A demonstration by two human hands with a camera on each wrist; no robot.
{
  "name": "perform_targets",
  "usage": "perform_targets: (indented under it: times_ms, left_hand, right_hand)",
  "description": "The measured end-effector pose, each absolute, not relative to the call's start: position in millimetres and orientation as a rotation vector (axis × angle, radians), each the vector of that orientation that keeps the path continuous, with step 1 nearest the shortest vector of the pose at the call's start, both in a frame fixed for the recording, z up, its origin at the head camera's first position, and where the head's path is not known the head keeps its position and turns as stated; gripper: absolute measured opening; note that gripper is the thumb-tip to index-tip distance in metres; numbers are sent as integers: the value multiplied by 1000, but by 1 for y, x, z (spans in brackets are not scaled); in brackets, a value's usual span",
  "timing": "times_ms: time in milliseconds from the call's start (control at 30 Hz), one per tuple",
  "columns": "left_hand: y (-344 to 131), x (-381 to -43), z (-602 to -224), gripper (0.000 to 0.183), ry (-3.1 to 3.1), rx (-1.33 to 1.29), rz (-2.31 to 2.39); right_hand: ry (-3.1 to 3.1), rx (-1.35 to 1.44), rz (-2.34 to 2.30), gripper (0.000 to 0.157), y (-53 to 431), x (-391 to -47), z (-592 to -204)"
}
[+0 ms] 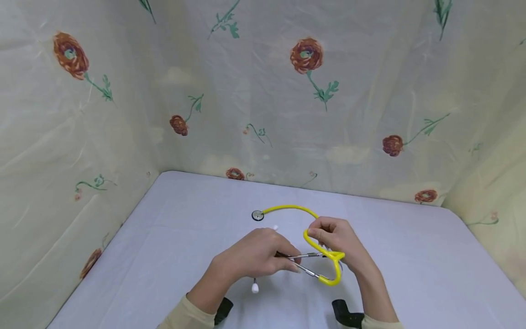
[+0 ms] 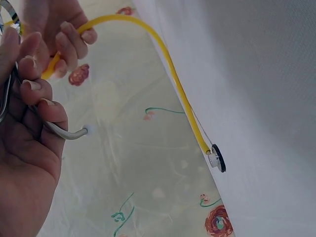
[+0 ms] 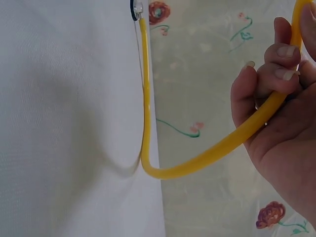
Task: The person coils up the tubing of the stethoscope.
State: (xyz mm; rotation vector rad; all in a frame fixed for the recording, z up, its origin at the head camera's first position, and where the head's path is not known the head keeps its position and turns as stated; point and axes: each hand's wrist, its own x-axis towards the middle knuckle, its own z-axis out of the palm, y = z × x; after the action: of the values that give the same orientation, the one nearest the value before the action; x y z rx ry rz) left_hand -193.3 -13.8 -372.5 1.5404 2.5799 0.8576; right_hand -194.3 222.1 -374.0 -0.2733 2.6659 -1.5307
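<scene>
A stethoscope with yellow tubing (image 1: 291, 207) is held between both hands over the white table. My left hand (image 1: 260, 252) grips its metal ear tubes (image 1: 306, 268), fingers curled round them. One white ear tip (image 1: 255, 288) pokes out below that hand, and a bent tube end (image 2: 69, 133) shows past the fingers in the left wrist view. My right hand (image 1: 334, 237) pinches the yellow tube near its Y-shaped fork, with the fingers curled about it in the right wrist view. The round chest piece (image 1: 257, 215) lies on the table beyond the hands, the tube curving back from it.
The table (image 1: 197, 205) has a white cover. Cream curtains with printed flowers (image 1: 306, 55) hang round its back and sides. Black wrist pieces (image 1: 347, 315) show by both sleeves at the near edge.
</scene>
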Motion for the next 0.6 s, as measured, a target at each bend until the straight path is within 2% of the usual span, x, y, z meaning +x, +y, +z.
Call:
perform_targets:
  times_ms: [600]
  left_hand:
    - [-16, -192, -371, 16, 2750, 1537, 836]
  right_hand:
    - [2555, -293, -1401, 25, 219, -197, -375]
